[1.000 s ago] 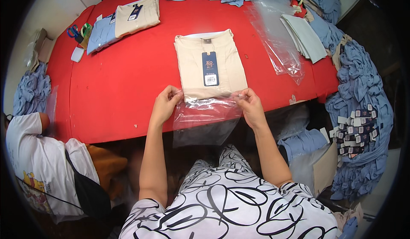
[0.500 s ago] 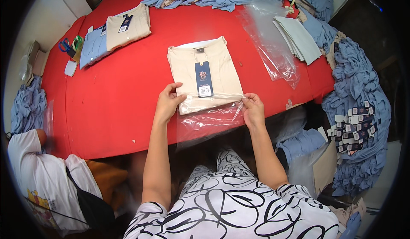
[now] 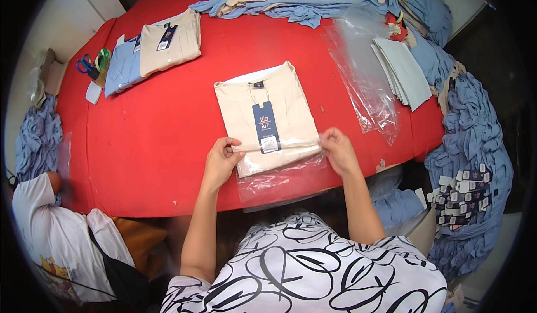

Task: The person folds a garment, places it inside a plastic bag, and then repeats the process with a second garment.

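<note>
- Beyond the left edge of the red table (image 3: 145, 156), we see a co-worker (image 3: 67, 240) in a printed white top.
- Near that edge lie folded garments (image 3: 168, 47), their navy tags (image 3: 168, 37) stickered in white.
- The left hand (image 3: 222, 162) meets the clear bag (image 3: 279, 183) at its mouth, thumb and forefinger slightly apart; we cannot tell whether they grip film.
- Near the front edge, between the hands, we find the folded cream shirt (image 3: 240, 112), its near end inside the bag. Its navy hang tag (image 3: 264, 126) bears pale lettering and a white barcode sticker (image 3: 269, 144).
- The right hand (image 3: 338, 152) pinches the bag's mouth between thumb and fingers.
- By the right edge we see white sheets (image 3: 400, 72).
</note>
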The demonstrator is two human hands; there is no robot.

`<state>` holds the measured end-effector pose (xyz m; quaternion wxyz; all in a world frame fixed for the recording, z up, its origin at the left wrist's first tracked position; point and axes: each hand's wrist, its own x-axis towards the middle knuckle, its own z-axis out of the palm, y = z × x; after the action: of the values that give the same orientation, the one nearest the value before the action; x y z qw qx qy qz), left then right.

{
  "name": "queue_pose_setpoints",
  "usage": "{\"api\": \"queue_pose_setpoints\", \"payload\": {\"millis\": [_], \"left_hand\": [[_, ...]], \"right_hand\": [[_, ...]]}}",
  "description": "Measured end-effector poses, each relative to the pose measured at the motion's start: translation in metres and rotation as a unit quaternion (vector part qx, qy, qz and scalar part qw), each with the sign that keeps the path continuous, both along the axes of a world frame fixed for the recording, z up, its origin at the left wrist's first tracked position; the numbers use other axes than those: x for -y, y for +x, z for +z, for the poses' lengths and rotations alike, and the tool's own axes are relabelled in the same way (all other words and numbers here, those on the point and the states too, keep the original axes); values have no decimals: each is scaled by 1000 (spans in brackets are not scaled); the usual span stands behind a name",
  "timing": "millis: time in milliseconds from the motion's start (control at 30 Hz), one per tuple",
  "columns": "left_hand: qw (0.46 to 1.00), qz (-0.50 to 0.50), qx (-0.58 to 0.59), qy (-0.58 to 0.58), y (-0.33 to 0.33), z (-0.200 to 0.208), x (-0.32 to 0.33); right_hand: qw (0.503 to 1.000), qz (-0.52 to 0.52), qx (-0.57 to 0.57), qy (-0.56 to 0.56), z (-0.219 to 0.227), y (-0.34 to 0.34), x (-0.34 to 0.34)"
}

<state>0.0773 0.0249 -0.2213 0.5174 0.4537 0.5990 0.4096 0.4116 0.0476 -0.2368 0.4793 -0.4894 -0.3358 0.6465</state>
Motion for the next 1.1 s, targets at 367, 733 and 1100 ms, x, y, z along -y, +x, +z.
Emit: {"api": "queue_pose_setpoints", "payload": {"millis": [367, 733, 1100], "left_hand": [[993, -67, -92, -24, -6, 11, -13], [995, -35, 98, -9, 6, 22, -15], [993, -110, 28, -17, -9, 23, -26]], "right_hand": [[993, -54, -96, -52, 23, -19, -2], [989, -32, 113, -91, 34, -12, 11], [982, -56, -176, -37, 17, -19, 6]]}}
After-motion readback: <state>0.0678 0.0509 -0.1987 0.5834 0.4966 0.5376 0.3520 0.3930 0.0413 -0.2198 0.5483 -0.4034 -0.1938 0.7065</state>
